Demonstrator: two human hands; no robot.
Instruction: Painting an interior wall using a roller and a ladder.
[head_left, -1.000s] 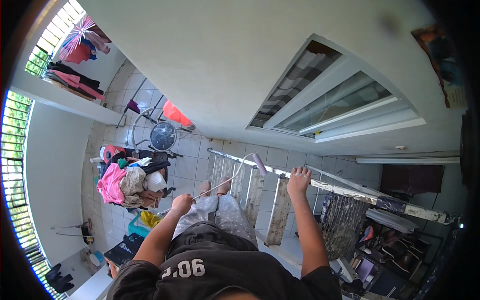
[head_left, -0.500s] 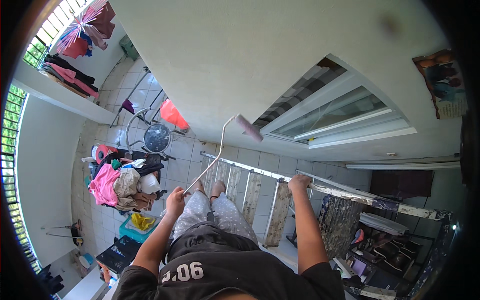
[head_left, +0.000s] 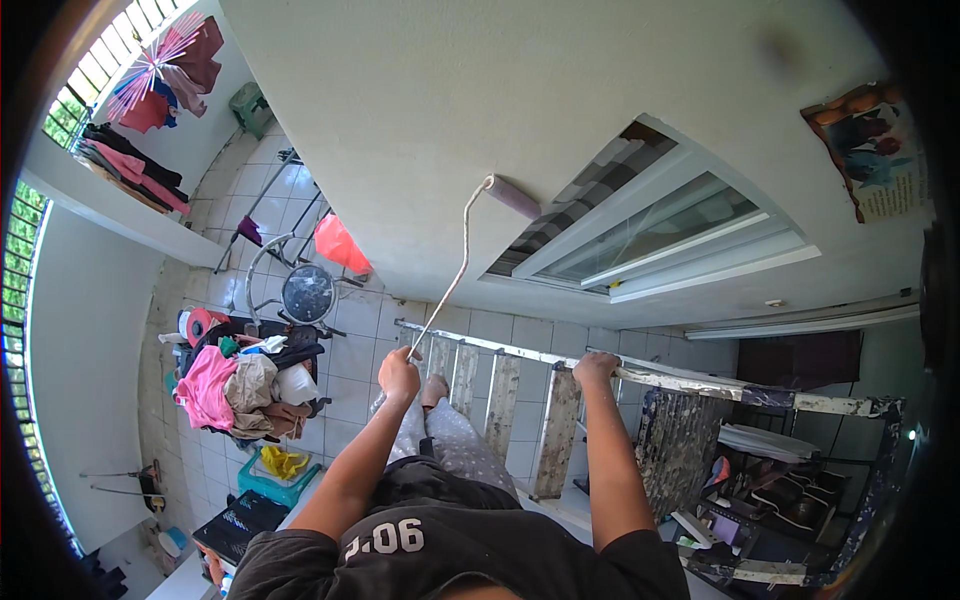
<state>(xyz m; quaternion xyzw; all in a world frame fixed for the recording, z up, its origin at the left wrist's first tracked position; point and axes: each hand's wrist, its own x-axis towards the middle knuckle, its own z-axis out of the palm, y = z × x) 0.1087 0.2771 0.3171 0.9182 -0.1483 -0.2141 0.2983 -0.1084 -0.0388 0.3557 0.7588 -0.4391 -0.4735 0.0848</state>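
My left hand (head_left: 399, 376) is closed round the lower end of a paint roller (head_left: 463, 255) with a long, bent, pale handle. Its pinkish-grey roller sleeve (head_left: 514, 198) lies up against the white wall (head_left: 430, 110), just left of the window (head_left: 650, 225). Farther right, my right hand (head_left: 597, 368) grips the rail of a paint-spattered ladder (head_left: 505, 395), whose rungs slope down past my legs. Which part of my right fingers wraps under the rail is hidden.
Below left stand a round-seated chair (head_left: 308, 294), a heap of clothes (head_left: 245, 385) and a turquoise stool (head_left: 275, 487) on the tiled floor (head_left: 352, 352). A torn poster (head_left: 870, 155) hangs right of the window. Shelving with dark items (head_left: 795, 500) is beyond the ladder.
My left hand has moved right and up a little, and the roller sleeve has gone higher along the wall and tilted. My right hand keeps its hold on the ladder rail.
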